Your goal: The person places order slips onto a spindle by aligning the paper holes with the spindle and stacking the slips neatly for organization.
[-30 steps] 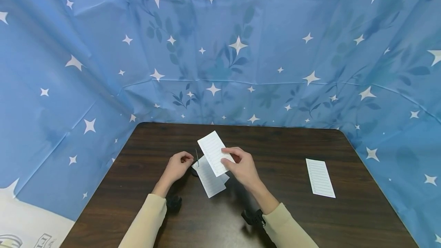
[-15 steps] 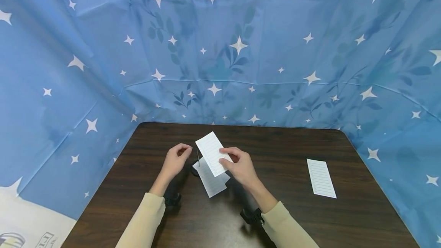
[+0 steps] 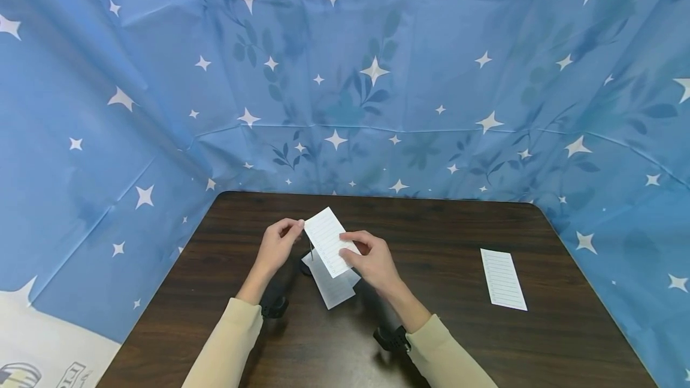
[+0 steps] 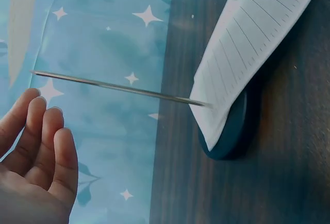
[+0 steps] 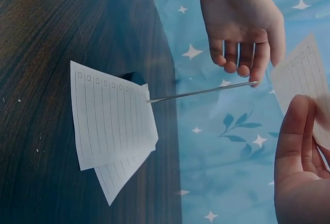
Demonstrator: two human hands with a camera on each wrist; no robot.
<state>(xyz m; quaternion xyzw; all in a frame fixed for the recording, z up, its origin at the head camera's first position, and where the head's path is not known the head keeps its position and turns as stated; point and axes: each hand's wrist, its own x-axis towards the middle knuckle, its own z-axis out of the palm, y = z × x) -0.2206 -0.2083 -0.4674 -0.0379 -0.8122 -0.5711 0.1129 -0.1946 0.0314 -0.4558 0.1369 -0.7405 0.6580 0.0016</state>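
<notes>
A white lined paper slip (image 3: 325, 237) is held at its lower right edge by my right hand (image 3: 377, 261), between thumb and fingers. My left hand (image 3: 274, 251) pinches the slip's upper left corner; its other fingers curl loosely in the right wrist view. Below stands a bill spike, its thin metal needle (image 4: 116, 87) rising from a round black base (image 4: 244, 128). Lined slips (image 5: 108, 123) are pierced on the needle near the base, fanned over one another. In the right wrist view the held slip (image 5: 304, 74) is beside the needle's tip, apart from it.
Another lined slip (image 3: 504, 280) lies flat on the right of the dark wooden table (image 3: 431, 238). A blue star-patterned cloth (image 3: 399, 94) hangs behind the table. White printed material (image 3: 48, 340) shows at the lower left.
My left hand has risen from beside the spike and come to the slip's corner. The right hand has shifted the slip slightly left.
</notes>
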